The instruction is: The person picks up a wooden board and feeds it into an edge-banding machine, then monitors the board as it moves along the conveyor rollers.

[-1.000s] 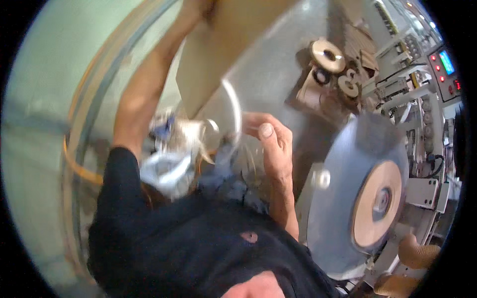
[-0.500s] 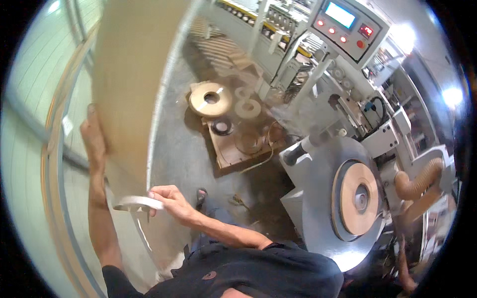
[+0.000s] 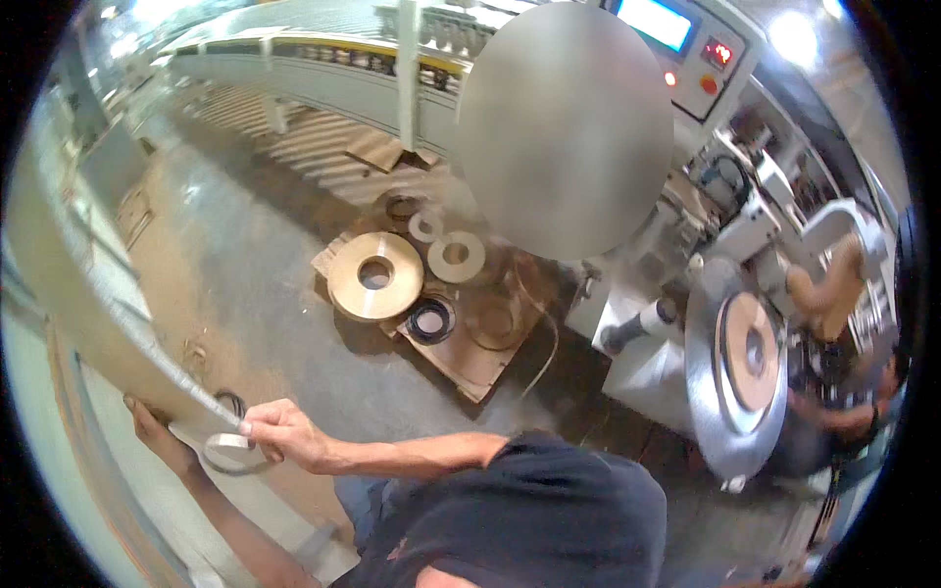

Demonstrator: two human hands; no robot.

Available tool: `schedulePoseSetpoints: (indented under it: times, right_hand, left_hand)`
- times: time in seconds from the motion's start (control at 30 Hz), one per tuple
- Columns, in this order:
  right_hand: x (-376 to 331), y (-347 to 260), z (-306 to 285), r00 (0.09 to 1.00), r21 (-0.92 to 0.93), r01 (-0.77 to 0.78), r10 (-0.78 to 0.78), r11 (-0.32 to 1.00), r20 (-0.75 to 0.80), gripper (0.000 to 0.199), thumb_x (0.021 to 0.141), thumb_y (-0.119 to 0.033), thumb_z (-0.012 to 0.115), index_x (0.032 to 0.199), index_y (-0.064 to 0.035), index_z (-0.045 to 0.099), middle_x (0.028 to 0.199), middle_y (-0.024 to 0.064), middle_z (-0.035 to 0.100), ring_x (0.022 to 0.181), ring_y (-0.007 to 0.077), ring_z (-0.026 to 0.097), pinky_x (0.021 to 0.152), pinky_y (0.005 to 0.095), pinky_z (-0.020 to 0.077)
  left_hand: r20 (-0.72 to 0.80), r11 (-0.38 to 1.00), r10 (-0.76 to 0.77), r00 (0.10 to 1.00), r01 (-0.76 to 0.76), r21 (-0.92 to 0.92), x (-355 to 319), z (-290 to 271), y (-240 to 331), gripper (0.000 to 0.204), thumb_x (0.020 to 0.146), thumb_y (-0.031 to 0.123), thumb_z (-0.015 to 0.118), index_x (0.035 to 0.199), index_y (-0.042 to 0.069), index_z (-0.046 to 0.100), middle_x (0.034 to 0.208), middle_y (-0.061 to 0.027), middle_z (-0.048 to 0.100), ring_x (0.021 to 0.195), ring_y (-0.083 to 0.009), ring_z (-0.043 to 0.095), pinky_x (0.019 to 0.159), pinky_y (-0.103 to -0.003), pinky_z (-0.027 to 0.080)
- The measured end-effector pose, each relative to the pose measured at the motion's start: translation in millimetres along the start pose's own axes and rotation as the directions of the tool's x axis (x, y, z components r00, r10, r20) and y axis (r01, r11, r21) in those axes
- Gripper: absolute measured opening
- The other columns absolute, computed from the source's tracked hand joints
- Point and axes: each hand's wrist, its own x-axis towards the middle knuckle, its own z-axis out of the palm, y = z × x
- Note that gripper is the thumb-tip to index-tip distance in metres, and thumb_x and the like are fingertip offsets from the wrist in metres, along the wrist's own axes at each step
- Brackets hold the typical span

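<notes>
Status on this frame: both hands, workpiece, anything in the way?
Left grip at left edge of tan panel. Right grip closed on white loop at panel's lower end. Large tan roll on cardboard, apart from both.

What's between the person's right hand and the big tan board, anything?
Nothing visible stands in the way. The right hand is right at the near end of the tan board, seemingly touching it. A white curled strip is there too, but it looks held by that hand rather than blocking it.
</notes>
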Motion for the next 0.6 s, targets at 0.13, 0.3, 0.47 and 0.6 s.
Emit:
schedulePoseSetpoints:
  times: [0.13,0.3,0.47,0.6]
  right_hand:
    - [133.7,34.9,-3.8,0.999,-0.1,0.04,-0.042,0.994,-0.017,0.028,0.091,-0.021,0.057,0.069,-0.0059,0.061,0.054,-0.0055,0.046,0.049,0.0039,0.039,0.043,0.0245,0.0275]
    - [284.8,23.7,-26.7,0.986,-0.224,0.099,-0.126,0.97,-0.112,0.028,0.091,-0.022,0.056,0.068,-0.0051,0.062,0.054,-0.0062,0.045,0.05,0.0037,0.036,0.044,0.0264,0.0254]
    - [431.9,19.2,-54.3,0.955,-0.122,0.066,-0.098,0.99,-0.28,0.023,0.086,-0.015,0.057,0.066,-0.0043,0.062,0.058,-0.0063,0.048,0.055,0.003,0.04,0.047,0.0247,0.0296]
    - [566.5,33.9,-111.9,0.936,-0.084,-0.006,-0.024,0.996,-0.35,0.021,0.089,-0.015,0.057,0.071,-0.0043,0.062,0.063,-0.0063,0.052,0.059,0.003,0.045,0.05,0.0226,0.0354]
  left_hand:
    - [0.065,0.995,0.087,0.994,-0.083,-0.056,142.9,60.3,-64.5,0.067,0.098,0.056,0.035,0.116,-0.006,0.054,0.105,-0.0166,0.057,0.094,-0.0253,0.054,0.083,-0.037,0.046]
    - [0.213,0.985,-0.148,0.966,0.163,-0.055,282.5,173.6,-100.8,0.07,0.098,0.057,0.035,0.12,-0.006,0.054,0.109,-0.0149,0.059,0.096,-0.024,0.054,0.083,-0.037,0.046]
    - [0.452,0.949,-0.088,0.888,0.213,-0.234,432.8,275.8,-141.5,0.071,0.097,0.057,0.038,0.125,-0.007,0.051,0.12,-0.0184,0.057,0.104,-0.0254,0.056,0.089,-0.036,0.045]
    - [0.549,0.936,0.142,0.824,0.069,-0.345,583.4,379.1,-182.5,0.064,0.098,0.052,0.04,0.12,-0.006,0.055,0.11,-0.014,0.062,0.097,-0.0219,0.059,0.085,-0.034,0.047]
